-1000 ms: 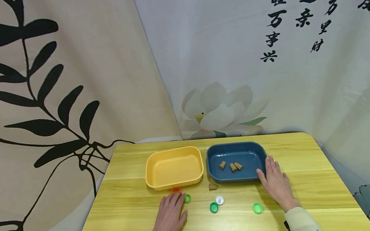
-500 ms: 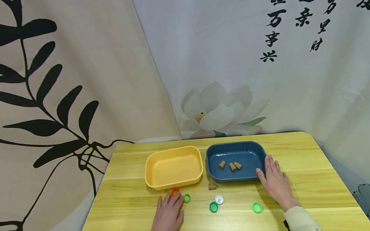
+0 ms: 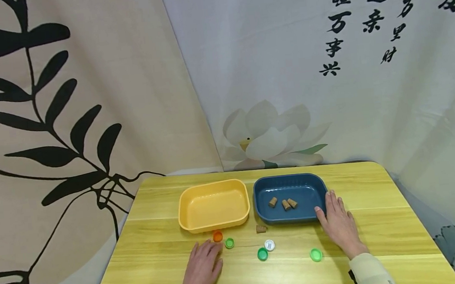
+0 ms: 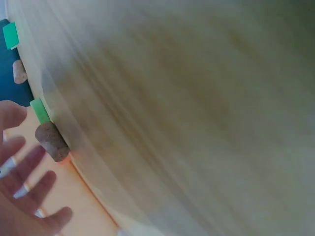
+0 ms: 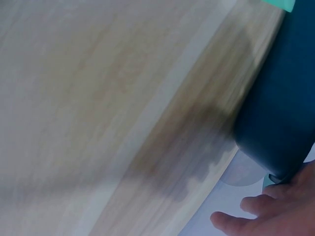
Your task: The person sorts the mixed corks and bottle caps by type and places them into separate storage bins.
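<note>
glossy blue oblong tray [image 3: 307, 187], right hand [image 3: 340, 228] against its right end, fingers nearly straight, not curled round it. left hand [image 3: 199, 269]: fingers spread, nothing gripped. brown cylindrical cork [image 4: 49, 139] near those fingers, contact unclear; 3 more corks [image 3: 286, 205] in tray. round orange plastic cap [image 3: 218, 236] just past fingertips.

The blue tray [image 5: 283, 93] stands on the pale wooden table [image 5: 98, 98]. At its lower end is the right hand [image 5: 278, 214], fingers spread. A green object [image 5: 284, 4] shows, cut off above.
</note>
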The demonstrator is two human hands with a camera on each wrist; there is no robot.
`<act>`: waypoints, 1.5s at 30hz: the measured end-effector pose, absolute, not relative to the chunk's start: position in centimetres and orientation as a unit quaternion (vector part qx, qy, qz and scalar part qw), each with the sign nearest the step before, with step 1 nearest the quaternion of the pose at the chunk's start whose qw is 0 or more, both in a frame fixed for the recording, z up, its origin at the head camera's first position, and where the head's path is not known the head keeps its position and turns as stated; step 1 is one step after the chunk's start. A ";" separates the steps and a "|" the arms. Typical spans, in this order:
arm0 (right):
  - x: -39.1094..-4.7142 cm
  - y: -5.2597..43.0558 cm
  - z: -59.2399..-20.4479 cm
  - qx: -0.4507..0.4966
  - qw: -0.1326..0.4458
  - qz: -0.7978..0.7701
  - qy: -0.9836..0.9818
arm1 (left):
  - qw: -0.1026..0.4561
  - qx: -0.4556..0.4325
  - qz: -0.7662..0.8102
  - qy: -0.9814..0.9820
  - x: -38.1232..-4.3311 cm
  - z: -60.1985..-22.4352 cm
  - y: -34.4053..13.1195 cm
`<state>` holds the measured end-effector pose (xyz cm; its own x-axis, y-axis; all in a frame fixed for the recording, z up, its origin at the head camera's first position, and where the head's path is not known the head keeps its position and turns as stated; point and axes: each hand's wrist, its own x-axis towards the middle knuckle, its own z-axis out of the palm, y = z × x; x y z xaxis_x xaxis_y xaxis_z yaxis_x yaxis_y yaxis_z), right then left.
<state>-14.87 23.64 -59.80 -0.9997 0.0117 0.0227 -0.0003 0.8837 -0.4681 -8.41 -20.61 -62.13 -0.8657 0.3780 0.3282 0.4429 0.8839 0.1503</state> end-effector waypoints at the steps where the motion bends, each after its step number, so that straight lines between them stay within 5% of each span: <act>1: -14.9 23.6 -59.8 -0.003 0.013 0.240 -0.971 | 0.145 -0.205 -0.111 -0.962 -8.4 -62.1 -20.6; 12: -15.0 23.6 -59.6 -0.002 0.020 0.241 -0.970 | 0.112 -0.147 -0.080 -0.979 -8.6 -61.8 -20.7; 25: -15.0 23.6 -59.5 -0.002 0.016 0.242 -0.970 | 0.159 -0.182 -0.113 -0.964 -8.7 -60.9 -19.9; 45: -14.8 23.7 -59.7 -0.001 0.019 0.246 -0.969 | 0.203 -0.257 -0.158 -0.932 -11.5 -54.7 -11.4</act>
<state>-14.78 23.66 -59.71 -0.9993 0.0104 0.0364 -0.0082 0.8792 -0.4765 -11.51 -11.42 -54.69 -0.7853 0.4157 0.4588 0.5435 0.8178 0.1892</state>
